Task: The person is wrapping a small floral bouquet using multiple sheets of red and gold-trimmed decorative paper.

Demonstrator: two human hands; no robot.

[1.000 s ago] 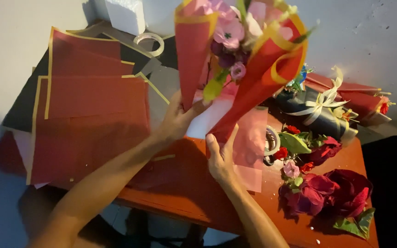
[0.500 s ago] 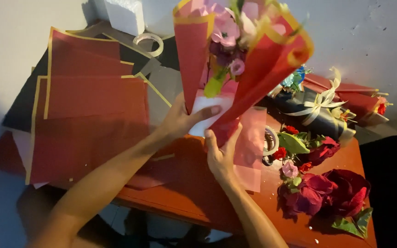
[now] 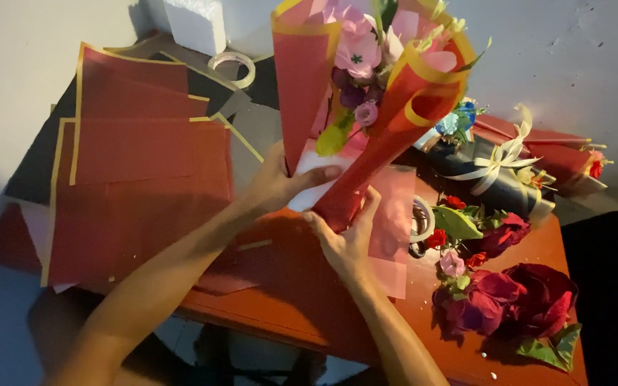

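Reddish-brown wooden table (image 3: 302, 314) set against a pale, rough plastered wall (image 3: 581, 64); grey floor (image 3: 1, 314) visible at left; dim lighting, deep shadow at the right edge

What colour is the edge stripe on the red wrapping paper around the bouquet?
Yellow: the red wrapping paper has a yellow border stripe, seen best in the head view.

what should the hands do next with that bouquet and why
Probably press the red paper tight around the stem end and reach for tape. Both hands already hold the bouquet at its narrow base: the left hand wraps the white inner sheet, the right hand cups the red tip from below. Nothing seems to bind the wrap there yet, and a tape roll lies on the table.
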